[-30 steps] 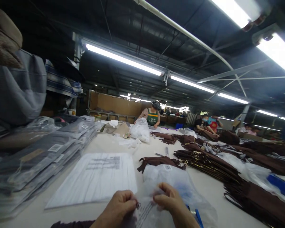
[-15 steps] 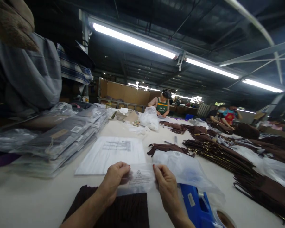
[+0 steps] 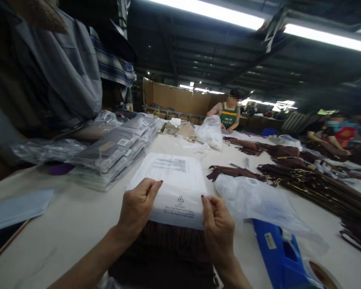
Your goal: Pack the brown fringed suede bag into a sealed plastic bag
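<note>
Left hand: the left hand (image 3: 137,207) pinches the left side of the plastic bag (image 3: 178,200), thumb on top and fingers curled under
Right hand: the right hand (image 3: 219,225) pinches the bag's right lower corner between thumb and fingers
Plastic bag: held up just above the near edge of the table (image 3: 63,224), flat between both hands, its lower edge over the brown garment (image 3: 168,253); small print and a triangle mark show near that edge
Brown garment: lies folded at the near edge, right under the hands, partly hidden by the bag
How the bag will likely handle: thin, light, limp and slippery film; it looks apt to sag and cling, so a two-sided pinch near the open edge seems the sound hold
How the garment will likely handle: soft and floppy, best taken by its folded edges
Left side of the table: stack of packed bags (image 3: 114,152)
Right of the hands: loose clear plastic (image 3: 258,200) and a blue tape dispenser (image 3: 276,253) at the near right corner
Far end: another person (image 3: 228,114) at work beside a heap of brown goods (image 3: 313,184)
</note>
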